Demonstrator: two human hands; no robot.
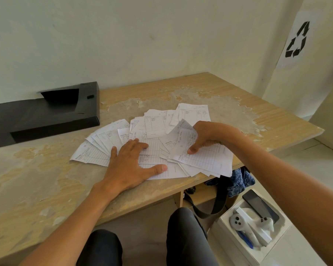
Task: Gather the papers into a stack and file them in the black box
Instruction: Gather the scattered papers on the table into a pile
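Several white printed note papers (154, 123) lie fanned out and overlapping on the worn wooden table (46, 181). My left hand (131, 164) lies flat, fingers spread, pressing on the papers near the table's front edge. My right hand (206, 137) curls around a few papers (183, 143) at the right of the pile and lifts their edges off the table. The black box (46, 114) lies flat at the back left against the wall, its flap open, apart from the papers.
The table's right edge (296, 139) and front edge are close to the pile. Below at the right stands a white box (254, 227) holding white controllers and a dark phone. A blue patterned bag (238, 181) hangs under the table. My knees show below.
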